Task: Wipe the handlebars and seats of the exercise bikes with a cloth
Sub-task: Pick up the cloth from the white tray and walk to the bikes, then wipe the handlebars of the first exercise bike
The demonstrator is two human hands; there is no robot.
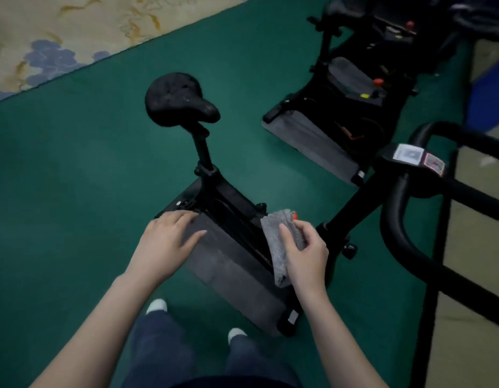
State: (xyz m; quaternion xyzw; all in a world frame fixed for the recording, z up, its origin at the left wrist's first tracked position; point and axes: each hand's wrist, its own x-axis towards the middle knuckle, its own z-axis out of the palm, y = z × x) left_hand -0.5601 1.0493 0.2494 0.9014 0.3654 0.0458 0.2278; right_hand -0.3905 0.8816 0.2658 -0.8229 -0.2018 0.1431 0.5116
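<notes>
An exercise bike stands before me on the green floor. Its black seat (179,99) rises on a post at upper left, and its black handlebars (402,219) curve at the right around a small console (410,155). My right hand (304,253) grips a grey cloth (279,242) over the middle of the bike's frame, apart from seat and handlebars. My left hand (167,242) hovers with straight fingers over the grey side cover (228,264) of the bike, holding nothing.
A second bike (340,107) stands behind, at upper right, with more machines beyond it. A patterned carpet (74,32) borders the green floor (74,191) at upper left. A black rail (466,289) runs along the right. My feet in white shoes show below.
</notes>
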